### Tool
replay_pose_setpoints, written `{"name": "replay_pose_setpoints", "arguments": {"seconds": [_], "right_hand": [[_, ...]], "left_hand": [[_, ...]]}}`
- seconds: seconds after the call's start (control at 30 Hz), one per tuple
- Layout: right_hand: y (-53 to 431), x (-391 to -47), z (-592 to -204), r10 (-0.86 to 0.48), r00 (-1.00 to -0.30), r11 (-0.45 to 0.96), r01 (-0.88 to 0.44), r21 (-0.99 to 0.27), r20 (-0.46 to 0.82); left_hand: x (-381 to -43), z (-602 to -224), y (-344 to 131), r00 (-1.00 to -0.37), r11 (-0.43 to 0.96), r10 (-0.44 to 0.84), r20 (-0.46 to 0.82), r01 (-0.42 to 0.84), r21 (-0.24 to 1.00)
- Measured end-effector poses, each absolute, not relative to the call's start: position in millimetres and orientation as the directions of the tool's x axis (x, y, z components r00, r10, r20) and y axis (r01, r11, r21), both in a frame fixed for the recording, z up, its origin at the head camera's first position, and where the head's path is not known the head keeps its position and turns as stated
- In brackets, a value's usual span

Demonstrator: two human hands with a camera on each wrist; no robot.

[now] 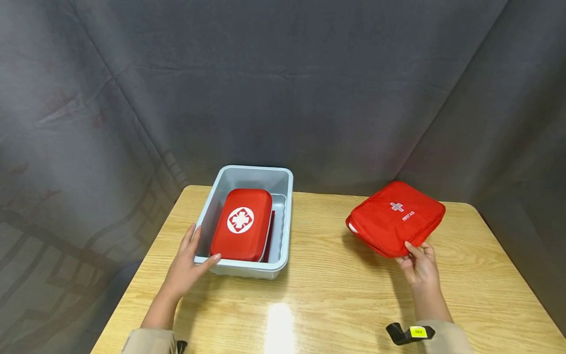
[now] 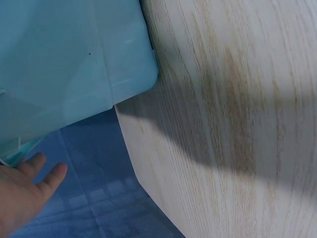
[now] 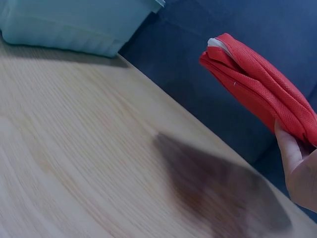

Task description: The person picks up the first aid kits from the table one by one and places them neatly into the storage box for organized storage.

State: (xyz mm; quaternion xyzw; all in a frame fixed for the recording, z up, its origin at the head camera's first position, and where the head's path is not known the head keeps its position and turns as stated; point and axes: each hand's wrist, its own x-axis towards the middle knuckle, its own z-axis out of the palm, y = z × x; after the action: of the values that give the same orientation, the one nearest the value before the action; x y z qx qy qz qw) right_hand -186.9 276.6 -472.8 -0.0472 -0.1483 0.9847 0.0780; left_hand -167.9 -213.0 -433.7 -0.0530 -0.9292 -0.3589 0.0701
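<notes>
A soft red first aid pouch (image 1: 393,219) with a pale cross and lettering is held up off the table by my right hand (image 1: 420,265), pinched at its near corner. In the right wrist view the pouch (image 3: 262,84) is seen edge-on, tilted, with a bit of white at its far end. My left hand (image 1: 190,263) rests at the near-left corner of a grey-blue plastic bin (image 1: 288,221), thumb along the near rim, fingers spread straight at the left side. Inside the bin, a red hard-shell first aid case (image 1: 243,226) with a white round emblem lies over another red item (image 1: 268,241).
The bin stands on a light wood table (image 1: 327,295), toward its back left. Dark grey cloth (image 1: 283,98) hangs behind the table and along both sides. Below the raised pouch a shadow falls on the tabletop.
</notes>
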Motion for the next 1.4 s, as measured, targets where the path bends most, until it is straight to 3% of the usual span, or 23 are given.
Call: {"name": "replay_pose_setpoints", "arguments": {"seconds": [1.17,1.4], "right_hand": [[216,-188,-436,0.054,-0.990,-0.914,-0.103,-0.392,0.134],[200,-189,-433,0.030,-0.993,-0.906,-0.077,-0.417,0.117]], "left_hand": [[-169,-433,-213,-0.979,0.726,0.059,0.195,0.177,0.665],[-169,-434,-213,-0.981,0.728,0.054,0.187,0.167,0.665]]}}
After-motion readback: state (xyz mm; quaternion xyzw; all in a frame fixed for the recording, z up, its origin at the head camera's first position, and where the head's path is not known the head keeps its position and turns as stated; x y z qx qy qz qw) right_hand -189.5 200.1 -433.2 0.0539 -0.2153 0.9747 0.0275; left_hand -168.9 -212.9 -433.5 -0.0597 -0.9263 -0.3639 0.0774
